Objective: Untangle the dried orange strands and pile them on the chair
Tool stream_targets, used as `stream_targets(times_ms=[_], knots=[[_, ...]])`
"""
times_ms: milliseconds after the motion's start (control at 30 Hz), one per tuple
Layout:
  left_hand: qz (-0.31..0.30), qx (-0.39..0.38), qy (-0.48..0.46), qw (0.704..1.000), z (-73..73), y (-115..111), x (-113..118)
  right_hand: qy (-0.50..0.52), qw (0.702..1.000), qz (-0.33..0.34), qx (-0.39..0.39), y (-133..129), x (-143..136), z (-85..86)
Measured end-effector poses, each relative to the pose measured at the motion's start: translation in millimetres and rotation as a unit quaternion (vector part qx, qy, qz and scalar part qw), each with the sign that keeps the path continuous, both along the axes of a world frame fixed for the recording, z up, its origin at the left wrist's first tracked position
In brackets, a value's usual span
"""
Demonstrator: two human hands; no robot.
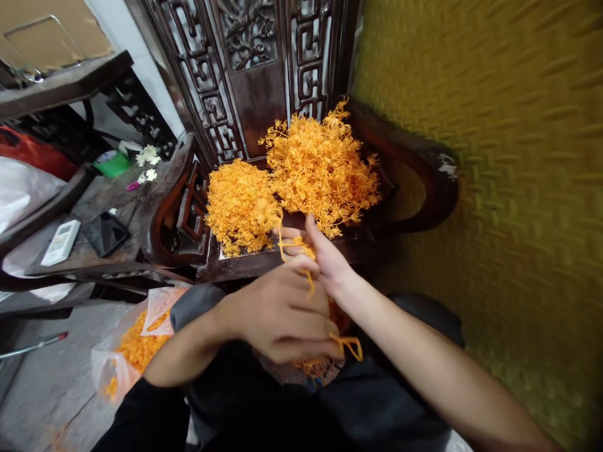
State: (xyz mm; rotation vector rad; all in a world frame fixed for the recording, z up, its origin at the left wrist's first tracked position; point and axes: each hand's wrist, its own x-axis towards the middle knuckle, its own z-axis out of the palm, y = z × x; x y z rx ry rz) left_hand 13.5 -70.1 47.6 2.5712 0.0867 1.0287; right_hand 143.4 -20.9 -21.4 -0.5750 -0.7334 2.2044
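My left hand (285, 312) is curled closed in front of my lap, with thin orange plastic strands (349, 347) poking out past its little-finger side. Just beyond it, my right hand (332, 264) has its thumb raised and its fingers around a small orange plastic flower sprig (300, 247). The two hands meet at this sprig, and my left hand hides part of the right fingers. Behind them, two heaps of orange plastic flower pieces lie on a dark wooden chair: a flatter left heap (240, 206) and a taller right heap (324, 167).
Below my hands, more orange pieces (315, 368) show in a partly hidden container. A plastic bag (118, 364) of orange pieces stands on the floor at left. The side table holds a white remote (61, 242) and a black tray (105, 234). A yellow textured surface (507, 195) rises at right.
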Motion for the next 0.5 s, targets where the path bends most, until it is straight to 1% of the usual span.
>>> stream_targets(times_ms=[67, 133, 233, 300, 333, 367, 433, 500], knots=[[0.002, 0.065, 0.075, 0.995, -3.5, -7, 5, 0.047, 0.998, -0.032, 0.027, 0, 8, 10.4], [-0.001, 0.092, 0.125, 0.988, -8.4, -11, 8, 0.045, 0.996, -0.037, 0.066, -2, 15, 18.0], [0.006, 0.101, 0.163, 0.981, -13.7, -12, 7, -0.032, 0.994, -0.053, 0.093, -5, 21, 22.1], [0.010, 0.099, 0.180, 0.979, -15.6, -14, 7, -0.139, 0.981, -0.042, 0.131, -6, 23, 20.6], [0.007, 0.095, 0.184, 0.978, -16.6, -15, 7, -0.208, 0.964, -0.017, 0.165, -6, 23, 19.0], [0.002, 0.090, 0.188, 0.978, -17.9, -16, 8, -0.279, 0.938, 0.023, 0.204, -6, 24, 16.9], [-0.008, 0.082, 0.201, 0.976, -21.7, -21, 12, -0.404, 0.861, 0.131, 0.278, -6, 24, 11.4], [-0.022, 0.080, 0.221, 0.972, -26.5, -28, 19, -0.467, 0.785, 0.247, 0.323, -10, 23, 3.3]])
